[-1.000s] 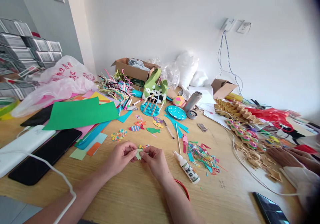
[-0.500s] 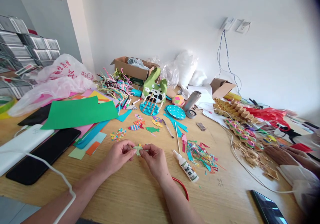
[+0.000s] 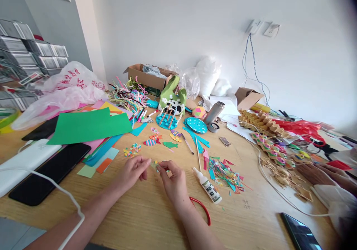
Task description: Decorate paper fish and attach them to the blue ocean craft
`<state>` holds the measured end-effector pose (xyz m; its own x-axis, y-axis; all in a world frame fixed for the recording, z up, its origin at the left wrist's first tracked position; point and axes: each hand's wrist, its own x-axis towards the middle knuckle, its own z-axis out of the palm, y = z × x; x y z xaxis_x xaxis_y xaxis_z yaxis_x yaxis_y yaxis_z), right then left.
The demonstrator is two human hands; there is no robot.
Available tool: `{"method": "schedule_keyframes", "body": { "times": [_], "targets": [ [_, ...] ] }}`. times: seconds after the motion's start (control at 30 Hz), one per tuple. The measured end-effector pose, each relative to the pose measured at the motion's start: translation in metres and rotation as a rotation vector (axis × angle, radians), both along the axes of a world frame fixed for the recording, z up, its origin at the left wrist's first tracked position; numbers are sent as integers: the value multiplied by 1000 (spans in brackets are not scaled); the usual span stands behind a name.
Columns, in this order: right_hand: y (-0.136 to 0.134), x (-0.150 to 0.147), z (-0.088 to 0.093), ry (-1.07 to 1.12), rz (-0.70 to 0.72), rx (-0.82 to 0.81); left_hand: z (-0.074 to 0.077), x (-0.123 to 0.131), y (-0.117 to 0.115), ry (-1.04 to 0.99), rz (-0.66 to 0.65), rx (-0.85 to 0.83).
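Between the fingertips of my right hand (image 3: pixel 173 179) is a small light-green paper cutout (image 3: pixel 153 165), pinched at its right side. My left hand (image 3: pixel 135 170) is closed just left of it, thumb and fingers drawn together at the cutout's edge; whether they grip anything I cannot make out. Small coloured paper bits (image 3: pixel 133 150) lie beyond my left hand. Past the hands rest several decorated paper fish, among them a green fish (image 3: pixel 170 145) and a striped fish (image 3: pixel 149 142). A white glue bottle (image 3: pixel 208 187) lies right of my right hand.
Red-handled scissors (image 3: pixel 205 208) lie partly under my right forearm. Paper scraps (image 3: pixel 225 174), a wooden stick (image 3: pixel 198 153) and a pen (image 3: pixel 187 143) are to the right. Green sheets (image 3: pixel 89 125) and a power bank (image 3: pixel 28 162) are left. Another person's hands (image 3: pixel 315 174) rest far right.
My left fingers have shifted slightly left, off the middle of the cutout. The cutout now tilts and stays in my right fingers.
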<state>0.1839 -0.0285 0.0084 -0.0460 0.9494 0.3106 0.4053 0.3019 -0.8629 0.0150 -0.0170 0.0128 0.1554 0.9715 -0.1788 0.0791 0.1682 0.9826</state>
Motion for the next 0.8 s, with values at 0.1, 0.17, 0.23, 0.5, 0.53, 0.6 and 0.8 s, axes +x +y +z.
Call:
{"method": "schedule_keyframes", "body": {
  "times": [0.1,0.17,0.23,0.5,0.53,0.6,0.8],
  "targets": [
    [-4,0,1,-128,62,229,3,-2,0,-107,-45,-194],
    [-7,0,2,-200,109,335,4,-2,0,-173,-66,-239],
    [-9,-1,3,-233,139,385,5,-2,0,-225,-75,-223],
    [-2,0,5,272,40,-75,4,-5,2,-201,55,-92],
    [-1,0,6,357,67,-173,4,-5,2,-186,47,-81],
    [1,-1,7,474,124,-304,4,-4,2,-165,25,-59],
    [2,-4,5,639,168,-388,4,-2,0,-177,-44,-59]
  ]
}}
